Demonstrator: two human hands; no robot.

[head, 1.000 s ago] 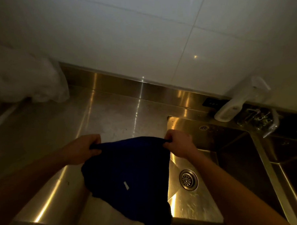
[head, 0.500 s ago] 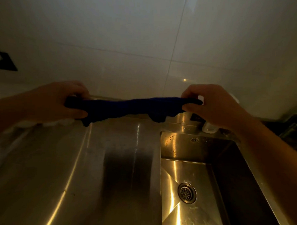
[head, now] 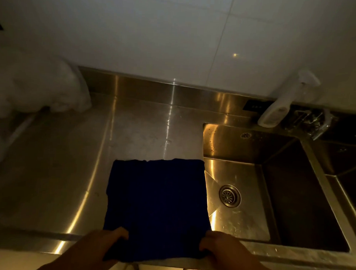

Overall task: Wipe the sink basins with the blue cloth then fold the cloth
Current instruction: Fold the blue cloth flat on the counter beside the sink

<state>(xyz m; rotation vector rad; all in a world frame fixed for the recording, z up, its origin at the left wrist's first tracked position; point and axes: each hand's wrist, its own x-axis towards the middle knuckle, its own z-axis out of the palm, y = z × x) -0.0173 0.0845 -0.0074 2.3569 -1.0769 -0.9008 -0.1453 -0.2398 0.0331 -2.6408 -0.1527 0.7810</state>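
The dark blue cloth [head: 157,207] lies spread flat as a rough square on the steel counter [head: 56,171], its right edge along the rim of the left sink basin [head: 239,199]. My left hand [head: 100,245] pinches the cloth's near left corner at the counter's front edge. My right hand [head: 217,247] pinches the near right corner. A second, darker basin [head: 349,165] shows partly at the far right.
A white spray bottle [head: 283,102] leans against the tiled wall behind the basin, beside a chrome tap [head: 314,121]. A crumpled white plastic bag [head: 33,85] sits at the back left of the counter. A round drain [head: 229,195] lies in the basin floor.
Half a second ago both hands held the cloth stretched up in the air. Now the cloth lies flat on the counter, and both hands grip its near corners at the front edge.
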